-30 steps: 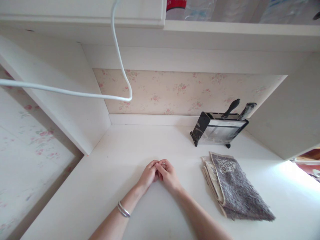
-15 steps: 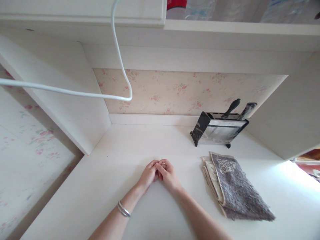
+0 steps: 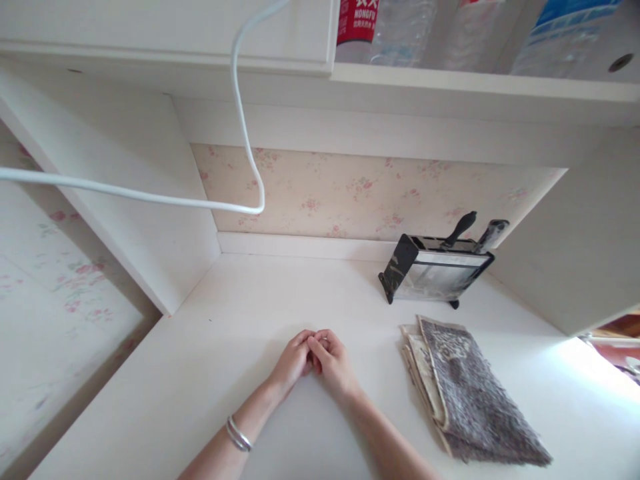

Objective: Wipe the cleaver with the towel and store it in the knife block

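My left hand [image 3: 291,361] and my right hand [image 3: 333,361] rest together on the white counter [image 3: 240,393], fingers folded into each other. Nothing shows inside them. A silver bangle [image 3: 237,435] sits on my left wrist. A folded grey and beige cloth [image 3: 465,390] lies on the counter about a hand's width to the right of my right hand, touched by neither hand.
A black knife holder [image 3: 436,271] with two dark handles stands at the back right against the flowered wall. A white cable [image 3: 150,197] hangs in a loop from above on the left. Plastic bottles [image 3: 390,27] stand on the upper shelf. A white side panel [image 3: 125,200] rises at left.
The view has tilted up a little, so the shelf with bottles shows more and the hands sit lower in the picture. The hands stay clasped in the same spot.
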`<state>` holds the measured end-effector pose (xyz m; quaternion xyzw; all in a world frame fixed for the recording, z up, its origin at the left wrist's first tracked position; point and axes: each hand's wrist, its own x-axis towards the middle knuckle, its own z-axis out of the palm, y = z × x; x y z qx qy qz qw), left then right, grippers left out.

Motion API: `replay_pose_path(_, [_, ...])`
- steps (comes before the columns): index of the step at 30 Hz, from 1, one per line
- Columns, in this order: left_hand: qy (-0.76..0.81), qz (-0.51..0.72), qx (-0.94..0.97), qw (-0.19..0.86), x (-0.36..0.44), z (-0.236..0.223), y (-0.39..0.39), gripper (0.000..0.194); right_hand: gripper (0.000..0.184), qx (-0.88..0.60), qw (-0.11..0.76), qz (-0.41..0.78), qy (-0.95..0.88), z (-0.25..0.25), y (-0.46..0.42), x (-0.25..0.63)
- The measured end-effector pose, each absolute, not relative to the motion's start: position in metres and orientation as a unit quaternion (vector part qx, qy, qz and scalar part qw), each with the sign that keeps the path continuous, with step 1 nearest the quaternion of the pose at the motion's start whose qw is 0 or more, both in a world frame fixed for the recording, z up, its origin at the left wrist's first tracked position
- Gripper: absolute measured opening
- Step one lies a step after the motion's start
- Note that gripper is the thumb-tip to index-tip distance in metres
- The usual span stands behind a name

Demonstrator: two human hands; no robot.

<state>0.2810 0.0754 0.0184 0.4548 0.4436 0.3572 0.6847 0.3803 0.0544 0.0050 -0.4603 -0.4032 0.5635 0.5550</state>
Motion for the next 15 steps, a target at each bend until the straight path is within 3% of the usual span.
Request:
replay_pose_path(6, [0.448, 0.353, 0.477, 0.669, 0.28, 0.024, 0.074, 0.015, 0.033, -0.474, 0.568, 0.553, -0.383, 0.042, 0.042, 0.395])
replay_pose_path(9, [0.454, 0.331, 0.498, 0.661, 0.29, 0.031, 0.077, 0.02, 0.028, -0.46, 0.597, 0.522, -0.4, 0.076, 0.039, 0.433])
replay_pose_path(15, [0.402, 0.321, 0.565, 0.645, 0.354, 0.064, 0.092, 0.027, 0.032, -0.543, 0.718, 0.293, -0.321, 0.112, 0.059, 0.584])
